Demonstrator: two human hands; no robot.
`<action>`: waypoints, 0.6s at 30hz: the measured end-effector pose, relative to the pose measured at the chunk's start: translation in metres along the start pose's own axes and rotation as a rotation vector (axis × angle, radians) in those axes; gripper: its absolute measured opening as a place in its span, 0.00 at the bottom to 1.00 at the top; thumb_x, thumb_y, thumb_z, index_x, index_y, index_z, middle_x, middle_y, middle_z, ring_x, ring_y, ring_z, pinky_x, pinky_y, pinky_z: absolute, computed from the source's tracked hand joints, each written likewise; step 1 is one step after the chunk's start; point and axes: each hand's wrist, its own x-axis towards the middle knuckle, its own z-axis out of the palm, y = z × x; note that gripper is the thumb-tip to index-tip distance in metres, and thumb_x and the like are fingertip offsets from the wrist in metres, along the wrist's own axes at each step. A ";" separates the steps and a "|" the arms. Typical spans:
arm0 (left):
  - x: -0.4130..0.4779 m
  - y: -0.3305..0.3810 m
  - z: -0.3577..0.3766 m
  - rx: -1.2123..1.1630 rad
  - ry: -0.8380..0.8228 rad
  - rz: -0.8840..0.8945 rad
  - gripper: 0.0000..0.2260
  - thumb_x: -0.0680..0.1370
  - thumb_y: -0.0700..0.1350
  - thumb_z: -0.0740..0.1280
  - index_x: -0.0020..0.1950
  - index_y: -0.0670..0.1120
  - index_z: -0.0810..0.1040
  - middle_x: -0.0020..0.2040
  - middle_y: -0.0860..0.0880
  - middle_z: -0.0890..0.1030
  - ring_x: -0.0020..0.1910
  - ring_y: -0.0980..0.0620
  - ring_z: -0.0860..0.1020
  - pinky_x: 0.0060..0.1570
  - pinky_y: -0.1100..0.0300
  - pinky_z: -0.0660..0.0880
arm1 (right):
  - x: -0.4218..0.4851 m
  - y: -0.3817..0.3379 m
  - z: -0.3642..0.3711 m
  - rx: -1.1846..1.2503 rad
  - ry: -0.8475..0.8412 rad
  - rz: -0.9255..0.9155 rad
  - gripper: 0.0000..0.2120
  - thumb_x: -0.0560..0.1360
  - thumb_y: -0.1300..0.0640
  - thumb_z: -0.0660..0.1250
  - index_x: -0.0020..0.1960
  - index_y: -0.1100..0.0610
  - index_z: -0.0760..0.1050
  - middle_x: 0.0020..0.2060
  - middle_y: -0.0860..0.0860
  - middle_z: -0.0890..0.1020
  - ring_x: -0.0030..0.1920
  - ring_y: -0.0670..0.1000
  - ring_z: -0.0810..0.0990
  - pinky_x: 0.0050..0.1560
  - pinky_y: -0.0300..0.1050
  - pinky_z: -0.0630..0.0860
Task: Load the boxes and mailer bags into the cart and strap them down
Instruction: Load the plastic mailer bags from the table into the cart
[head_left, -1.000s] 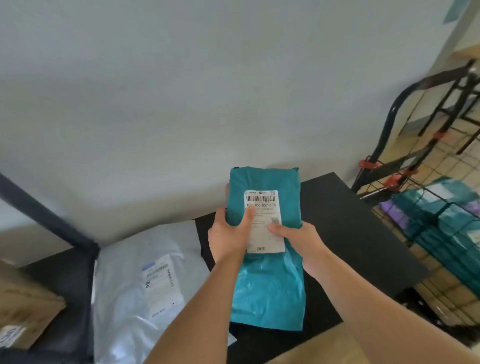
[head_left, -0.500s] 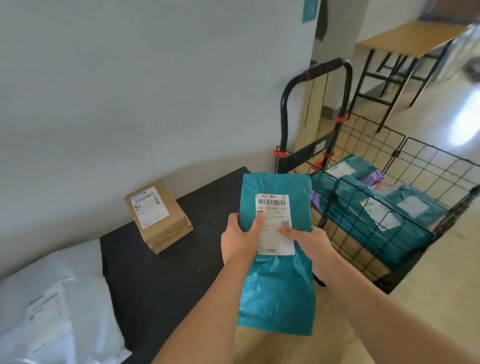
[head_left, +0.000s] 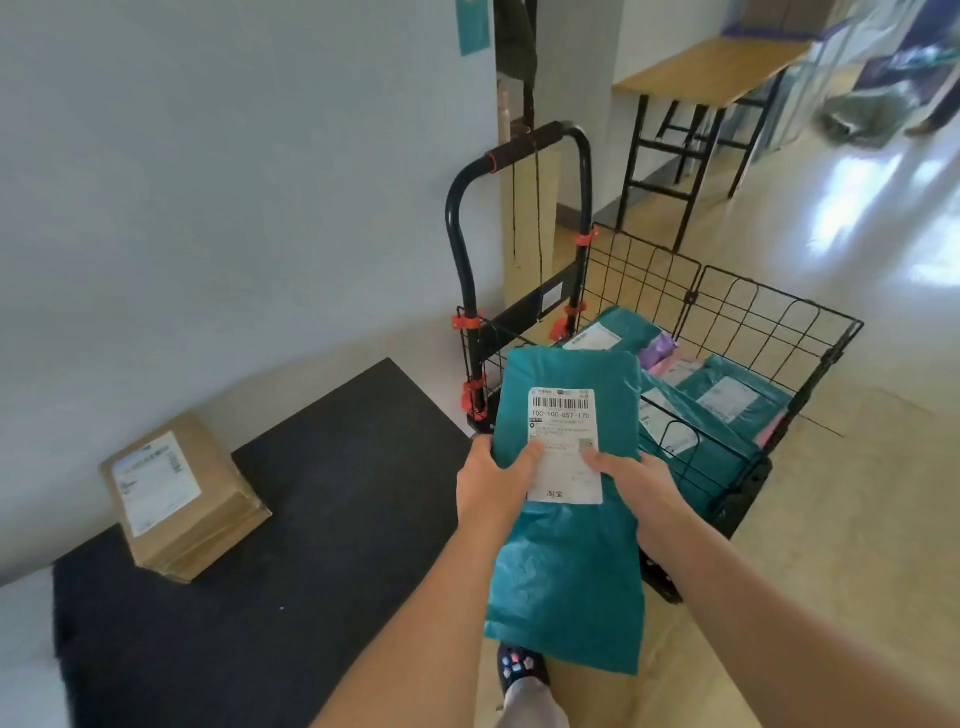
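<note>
Left hand (head_left: 493, 486) and right hand (head_left: 636, 483) grip the teal mailer bag (head_left: 566, 571) at its label, fingers wrapped round its edges, holding it upright just short of the cart (head_left: 727, 291). It should probably clear the near wire wall, then go down flat, label up, to leave a level pile for strapping. Inside the cart lie several teal mailers (head_left: 727, 395) and a purple one (head_left: 657, 345).

The mailer bag (head_left: 566, 571) is teal with a white barcode label (head_left: 563, 447). The cart (head_left: 727, 312) is black wire with red clips. The box (head_left: 176, 499) is brown on a black tabletop (head_left: 322, 519).
</note>
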 end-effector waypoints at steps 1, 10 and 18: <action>0.006 0.003 0.008 -0.004 -0.009 0.003 0.13 0.73 0.57 0.71 0.52 0.54 0.74 0.46 0.58 0.80 0.43 0.62 0.80 0.37 0.65 0.78 | 0.007 -0.004 -0.004 0.001 0.009 0.002 0.08 0.73 0.62 0.74 0.51 0.58 0.80 0.42 0.54 0.87 0.40 0.56 0.86 0.33 0.47 0.81; 0.089 0.049 0.086 -0.015 -0.069 0.052 0.15 0.74 0.55 0.71 0.57 0.52 0.73 0.49 0.58 0.79 0.44 0.61 0.78 0.36 0.66 0.77 | 0.091 -0.069 -0.036 -0.042 0.082 -0.028 0.09 0.73 0.62 0.70 0.53 0.56 0.79 0.43 0.54 0.86 0.41 0.57 0.85 0.34 0.48 0.81; 0.178 0.109 0.140 -0.016 -0.114 0.067 0.14 0.74 0.54 0.70 0.56 0.55 0.71 0.47 0.60 0.77 0.43 0.62 0.77 0.30 0.72 0.70 | 0.172 -0.142 -0.046 0.015 0.117 -0.019 0.11 0.74 0.64 0.69 0.55 0.56 0.78 0.46 0.55 0.86 0.44 0.57 0.85 0.41 0.51 0.82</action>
